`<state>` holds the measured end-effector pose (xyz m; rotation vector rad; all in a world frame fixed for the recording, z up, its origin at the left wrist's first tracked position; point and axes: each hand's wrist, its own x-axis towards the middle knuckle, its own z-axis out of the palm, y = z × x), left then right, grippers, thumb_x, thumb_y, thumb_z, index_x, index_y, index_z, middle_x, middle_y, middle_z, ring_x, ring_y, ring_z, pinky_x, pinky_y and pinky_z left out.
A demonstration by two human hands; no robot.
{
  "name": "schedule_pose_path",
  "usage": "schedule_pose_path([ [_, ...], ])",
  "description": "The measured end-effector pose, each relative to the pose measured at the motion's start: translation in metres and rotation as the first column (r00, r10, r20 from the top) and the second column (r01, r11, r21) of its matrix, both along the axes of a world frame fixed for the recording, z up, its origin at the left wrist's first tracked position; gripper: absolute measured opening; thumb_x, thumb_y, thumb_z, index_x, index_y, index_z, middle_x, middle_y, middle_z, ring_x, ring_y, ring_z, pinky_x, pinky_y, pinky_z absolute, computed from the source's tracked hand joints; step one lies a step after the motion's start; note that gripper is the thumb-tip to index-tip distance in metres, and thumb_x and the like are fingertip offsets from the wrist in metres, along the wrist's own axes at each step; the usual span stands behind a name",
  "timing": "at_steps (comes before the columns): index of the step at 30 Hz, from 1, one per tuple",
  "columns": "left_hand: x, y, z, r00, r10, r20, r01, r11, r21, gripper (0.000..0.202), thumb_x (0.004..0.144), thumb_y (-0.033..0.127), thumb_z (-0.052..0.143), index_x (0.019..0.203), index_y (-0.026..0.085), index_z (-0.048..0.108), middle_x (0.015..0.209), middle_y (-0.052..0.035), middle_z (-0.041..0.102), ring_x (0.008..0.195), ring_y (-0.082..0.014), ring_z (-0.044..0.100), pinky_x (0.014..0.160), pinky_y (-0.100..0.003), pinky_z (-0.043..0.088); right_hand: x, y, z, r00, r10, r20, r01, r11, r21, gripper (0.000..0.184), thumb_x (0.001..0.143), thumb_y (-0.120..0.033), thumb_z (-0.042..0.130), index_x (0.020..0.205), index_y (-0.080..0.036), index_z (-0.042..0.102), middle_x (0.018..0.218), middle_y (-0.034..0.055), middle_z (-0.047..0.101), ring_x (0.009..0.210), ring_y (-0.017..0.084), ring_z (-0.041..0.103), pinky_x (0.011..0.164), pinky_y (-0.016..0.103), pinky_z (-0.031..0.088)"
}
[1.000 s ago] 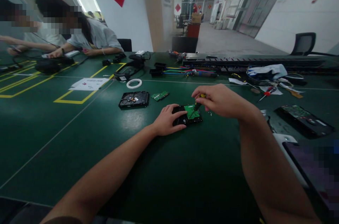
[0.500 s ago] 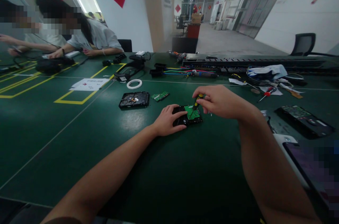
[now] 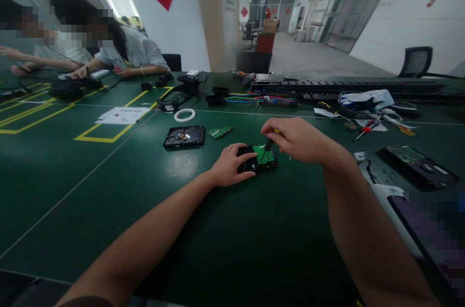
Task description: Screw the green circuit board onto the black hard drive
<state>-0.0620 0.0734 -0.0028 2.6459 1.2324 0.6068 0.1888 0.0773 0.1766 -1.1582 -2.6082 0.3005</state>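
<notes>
A black hard drive point(image 3: 268, 163) with a green circuit board on top lies on the green table point(image 3: 109, 176). My left hand point(image 3: 229, 165) rests on its left part, fingers lying flat over it and pressing it down. My right hand point(image 3: 298, 140) is closed round a small screwdriver point(image 3: 268, 144) with a yellow and black handle. The tool stands tilted, its tip down on the green board. A few tiny screws lie on the table just right of the drive.
A second black drive point(image 3: 184, 136) and a loose green board point(image 3: 220, 131) lie to the left, a tape ring point(image 3: 184, 115) behind them. Another opened drive point(image 3: 417, 165) and a red screwdriver point(image 3: 365, 128) are at the right. Cables, tools and cloth line the far edge. Two people sit at the far left.
My right hand has shifted slightly round the screwdriver handle, fingers now covering more of it. The left hand and the drive have stayed put.
</notes>
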Motion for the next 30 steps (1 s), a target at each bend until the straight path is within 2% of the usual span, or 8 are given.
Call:
schedule_pose_path([
  [3,0.0002,-0.0002,0.0009,1.0,-0.002,0.002,0.002,1.0,-0.004,0.071,0.095,0.065,0.07,0.158,0.036,0.053,0.159,-0.015,0.039,0.147,-0.0408,0.041,0.12,-0.063,0.039,0.0007,0.0008,-0.0021,1.0,-0.031,0.001,0.031,0.998,0.046,0.026,0.096,-0.021,0.055,0.115,-0.016,0.071,0.114,0.0121,0.077,0.098,0.025,0.07,0.085,0.034,0.047],
  [8,0.0002,-0.0001,0.0026,1.0,-0.015,0.015,0.015,1.0,-0.006,0.071,0.095,0.065,0.07,0.157,0.036,0.054,0.159,-0.0153,0.04,0.146,-0.0411,0.041,0.119,-0.063,0.039,-0.0008,-0.0023,-0.0001,0.998,-0.066,-0.001,0.066,0.997,0.039,0.02,0.09,-0.026,0.06,0.105,-0.017,0.069,0.106,0.013,0.074,0.088,0.024,0.065,0.078,0.035,0.046],
  [14,-0.0001,-0.0002,0.0024,1.0,-0.008,0.018,0.008,1.0,-0.013,0.072,0.094,0.065,0.071,0.158,0.038,0.052,0.159,-0.0135,0.04,0.146,-0.0406,0.041,0.12,-0.063,0.039,0.0012,-0.0043,0.0034,0.999,0.039,-0.028,-0.038,0.999,0.031,0.02,0.093,-0.026,0.057,0.107,-0.019,0.07,0.1,0.009,0.073,0.087,0.022,0.062,0.076,0.033,0.042],
  [20,-0.0006,-0.0005,0.0016,1.0,-0.007,0.019,0.007,1.0,-0.015,0.071,0.094,0.066,0.07,0.157,0.037,0.054,0.16,-0.0138,0.039,0.147,-0.0408,0.041,0.12,-0.063,0.039,0.0018,-0.0052,0.0055,0.999,0.019,-0.028,-0.019,1.0,0.026,0.02,0.092,-0.024,0.06,0.106,-0.017,0.073,0.096,0.0078,0.074,0.084,0.021,0.063,0.076,0.032,0.042],
  [25,-0.0005,-0.0005,0.0027,1.0,-0.011,0.008,0.011,1.0,-0.011,0.071,0.095,0.065,0.07,0.158,0.036,0.053,0.16,-0.0148,0.038,0.146,-0.0403,0.041,0.12,-0.063,0.038,0.0011,0.0001,0.0021,0.999,0.033,-0.007,-0.033,0.999,0.04,0.023,0.103,-0.034,0.055,0.097,-0.019,0.071,0.096,0.0084,0.074,0.087,0.022,0.063,0.078,0.033,0.042],
  [27,-0.0004,-0.0009,0.0033,1.0,-0.01,0.006,0.01,1.0,-0.012,0.071,0.095,0.065,0.07,0.158,0.036,0.053,0.16,-0.015,0.038,0.147,-0.0406,0.041,0.12,-0.063,0.038,0.0017,0.0026,-0.0001,0.999,0.036,0.017,-0.036,0.998,0.054,0.024,0.104,-0.032,0.052,0.095,-0.019,0.07,0.097,0.0095,0.074,0.089,0.023,0.064,0.081,0.034,0.042],
  [30,-0.0003,-0.0016,0.0039,1.0,-0.008,0.01,0.008,1.0,-0.015,0.071,0.095,0.064,0.07,0.158,0.036,0.053,0.16,-0.0145,0.038,0.147,-0.0405,0.041,0.12,-0.063,0.039,0.0022,0.0034,-0.002,0.999,0.021,0.024,-0.022,0.998,0.054,0.022,0.104,-0.029,0.051,0.102,-0.018,0.07,0.104,0.011,0.075,0.095,0.024,0.066,0.085,0.035,0.044],
])
